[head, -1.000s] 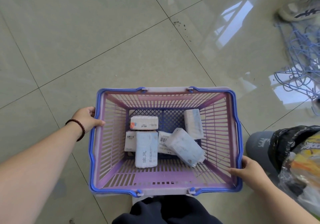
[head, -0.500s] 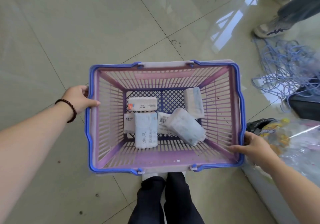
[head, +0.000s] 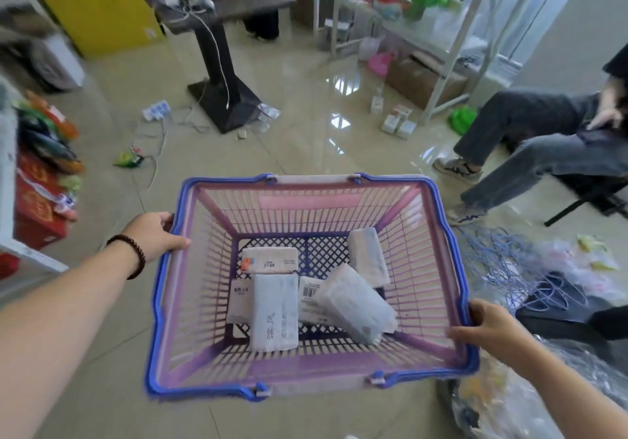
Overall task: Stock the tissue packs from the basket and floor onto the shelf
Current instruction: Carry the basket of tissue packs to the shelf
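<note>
Both hands' fingers curl round the basket (head: 452, 234) rim: left hand (head: 154, 234), right hand (head: 489, 328).

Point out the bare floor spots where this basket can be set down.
Bare tile lies left of the basket, under the left hand, and ahead of its far rim up to the black table base. Right is crowded: blue cords and plastic bags beside the right hand.
</note>
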